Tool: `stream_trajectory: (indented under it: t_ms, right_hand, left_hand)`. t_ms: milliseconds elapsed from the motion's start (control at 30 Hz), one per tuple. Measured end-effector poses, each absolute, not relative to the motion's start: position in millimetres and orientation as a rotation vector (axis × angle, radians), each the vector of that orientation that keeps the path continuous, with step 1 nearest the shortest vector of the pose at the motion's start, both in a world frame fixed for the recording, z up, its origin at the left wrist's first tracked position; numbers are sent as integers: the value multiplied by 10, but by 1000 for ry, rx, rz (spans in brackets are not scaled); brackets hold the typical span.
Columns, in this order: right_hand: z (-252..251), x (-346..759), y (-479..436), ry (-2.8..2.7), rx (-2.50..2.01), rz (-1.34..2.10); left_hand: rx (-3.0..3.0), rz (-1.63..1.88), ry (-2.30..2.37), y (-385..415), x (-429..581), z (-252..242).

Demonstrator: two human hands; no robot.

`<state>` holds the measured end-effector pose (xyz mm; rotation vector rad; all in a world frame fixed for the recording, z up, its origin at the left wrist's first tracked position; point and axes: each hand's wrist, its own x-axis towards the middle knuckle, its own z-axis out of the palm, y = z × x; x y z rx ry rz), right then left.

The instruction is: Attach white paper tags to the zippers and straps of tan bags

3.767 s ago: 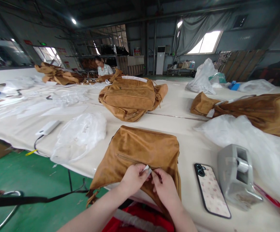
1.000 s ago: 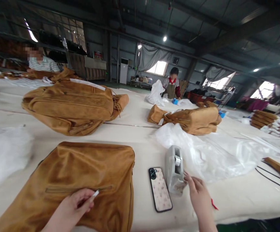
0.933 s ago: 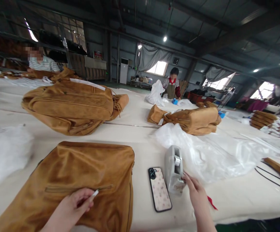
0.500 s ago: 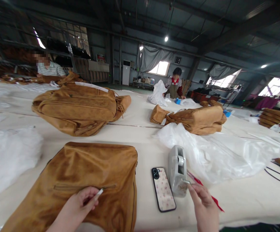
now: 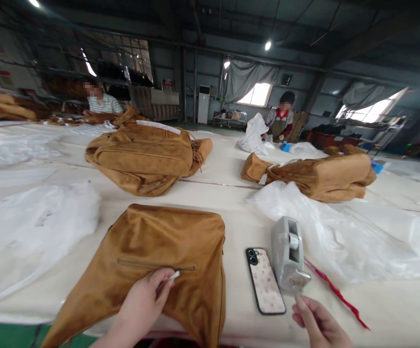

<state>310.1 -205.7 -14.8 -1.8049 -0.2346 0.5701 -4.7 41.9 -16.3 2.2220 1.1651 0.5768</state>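
A brown leather-look bag lies flat in front of me, a zipper across its face. My left hand rests on it by the zipper, thumb and fingers closed on a small white strip, perhaps wrapped round the zipper pull. To the right stands a grey tape dispenser, its cutter end towards me. Just below that end my right hand pinches what looks like a short end of clear tape, only faintly visible.
A phone in a patterned case lies left of the dispenser, a red ribbon right of it. Clear plastic bags spread at both sides. Two more brown bags lie farther back. Two people work across the table.
My view has swung left, so things sit farther right. My right hand has drawn down towards me from the dispenser's cutter. My left hand keeps its pinch by the zipper.
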Motion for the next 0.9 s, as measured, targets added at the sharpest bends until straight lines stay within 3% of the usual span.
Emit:
stream_trajectory:
  t_ms: [133,300,633,900]
  right_hand:
    - [86,2334,-1403,-639,-1531,803]
    - [93,1527,-568,-754,-1232,1173]
    - [-179,1314,-270,-701,-1286,1327]
    - [-190,1356,-312,-785,-1291,1370]
  left_hand:
    - [2249,629,1157,318,-72,-105]
    - [2356,735,1095,222,-91,-80]
    - [2515,747,1034,217,-127,-152]
    - [1709,514,929,339,-60,94]
